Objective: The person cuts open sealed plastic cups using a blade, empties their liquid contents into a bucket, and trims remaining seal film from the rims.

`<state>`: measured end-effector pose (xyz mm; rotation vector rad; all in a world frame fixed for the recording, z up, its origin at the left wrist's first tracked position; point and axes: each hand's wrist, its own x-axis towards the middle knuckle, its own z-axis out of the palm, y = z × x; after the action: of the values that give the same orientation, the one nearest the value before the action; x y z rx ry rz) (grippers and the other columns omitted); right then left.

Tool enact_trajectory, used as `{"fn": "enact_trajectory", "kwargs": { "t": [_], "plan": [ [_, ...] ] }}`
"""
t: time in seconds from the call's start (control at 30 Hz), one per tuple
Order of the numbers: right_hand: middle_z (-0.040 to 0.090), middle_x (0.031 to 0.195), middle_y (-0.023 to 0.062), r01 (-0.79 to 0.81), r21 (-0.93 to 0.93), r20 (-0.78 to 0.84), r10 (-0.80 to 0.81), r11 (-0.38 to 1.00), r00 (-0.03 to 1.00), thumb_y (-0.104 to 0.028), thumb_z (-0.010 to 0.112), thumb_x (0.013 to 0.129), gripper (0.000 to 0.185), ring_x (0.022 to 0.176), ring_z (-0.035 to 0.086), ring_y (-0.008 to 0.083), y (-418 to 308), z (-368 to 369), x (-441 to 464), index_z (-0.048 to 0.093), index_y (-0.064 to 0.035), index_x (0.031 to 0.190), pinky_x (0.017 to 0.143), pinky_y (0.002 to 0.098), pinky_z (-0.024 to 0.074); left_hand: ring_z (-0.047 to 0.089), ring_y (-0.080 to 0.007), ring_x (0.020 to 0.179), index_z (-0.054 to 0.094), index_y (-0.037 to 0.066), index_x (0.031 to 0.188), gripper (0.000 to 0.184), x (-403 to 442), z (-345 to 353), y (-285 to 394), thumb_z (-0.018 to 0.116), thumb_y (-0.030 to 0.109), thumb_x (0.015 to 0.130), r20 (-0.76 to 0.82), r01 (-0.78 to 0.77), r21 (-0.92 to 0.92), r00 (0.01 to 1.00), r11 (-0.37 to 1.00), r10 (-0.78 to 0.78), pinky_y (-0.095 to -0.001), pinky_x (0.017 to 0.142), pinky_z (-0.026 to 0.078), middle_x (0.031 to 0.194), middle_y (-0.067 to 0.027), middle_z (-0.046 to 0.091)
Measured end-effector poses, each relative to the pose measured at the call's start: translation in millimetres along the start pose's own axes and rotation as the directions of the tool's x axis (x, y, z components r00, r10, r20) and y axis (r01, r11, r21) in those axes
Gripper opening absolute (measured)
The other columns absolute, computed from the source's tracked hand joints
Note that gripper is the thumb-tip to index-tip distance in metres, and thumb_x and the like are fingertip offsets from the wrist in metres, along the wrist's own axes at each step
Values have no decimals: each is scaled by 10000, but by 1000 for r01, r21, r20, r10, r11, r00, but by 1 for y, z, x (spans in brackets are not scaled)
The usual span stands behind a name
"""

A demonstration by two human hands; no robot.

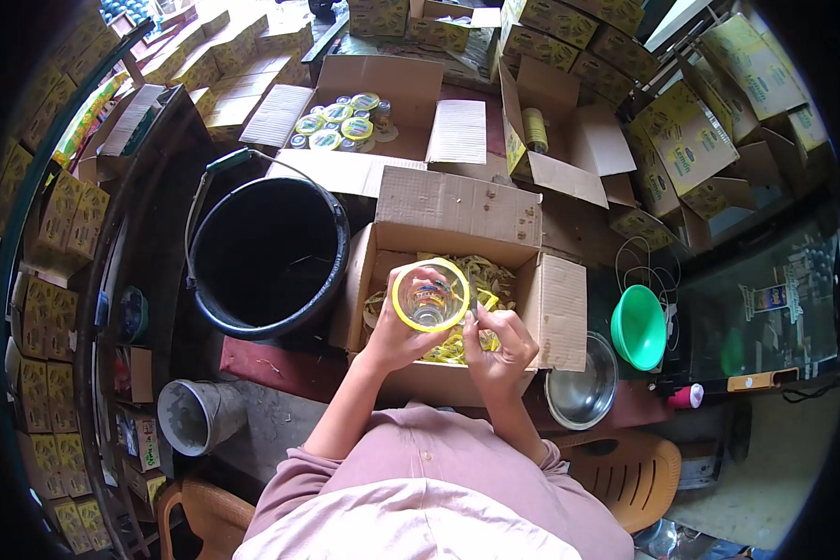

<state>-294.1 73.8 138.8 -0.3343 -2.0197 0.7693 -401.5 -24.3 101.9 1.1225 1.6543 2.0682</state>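
Note:
My left hand [397,331] is wrapped round a clear plastic cup [430,295] with a yellow rim, its open mouth facing up toward me. Close to the cup's right side, my right hand [500,347] has thumb and forefinger pinched together at the rim; what they hold is too small to make out. Both hands are over an open cardboard box [457,207], which contains yellow strips and pale scraps.
To the left stands a big black bucket [269,257], with a grey bucket [201,415] below it. Lidded cups fill a box [383,79] behind. On the right are a green bowl [638,327], a metal basin [583,381] and an orange chair [630,471].

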Motion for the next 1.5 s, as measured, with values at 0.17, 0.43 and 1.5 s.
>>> {"fn": "enact_trajectory", "kwargs": {
  "t": [0.17,0.43,1.5],
  "plan": [
    [588,677,74,-1,15,-26,1,1000,1000,64,676,646,278,589,576,150,-1,0,3,675,-25,910,549,263,459,526,-187,988,361,40,1178,693,-1,0,-1,783,80,629,66,-6,47,998,999,3,-305,845,459,1090,-94,450],
    [585,675,61,-42,139,36,37,989,999,77,669,660,225,592,555,112,12,-3,12,655,7,873,534,228,413,504,-183,1024,360,36,1199,692,1,-2,6,753,71,631,162,-66,32,985,997,60,-296,869,451,1088,-85,430],
    [563,643,70,42,79,1,-42,996,999,73,671,651,230,561,557,147,3,-10,15,669,-21,861,527,250,444,494,-178,1028,330,45,1133,607,8,-6,1,711,64,660,231,8,-153,972,988,28,-300,873,444,1060,-87,426]
  ]
}}
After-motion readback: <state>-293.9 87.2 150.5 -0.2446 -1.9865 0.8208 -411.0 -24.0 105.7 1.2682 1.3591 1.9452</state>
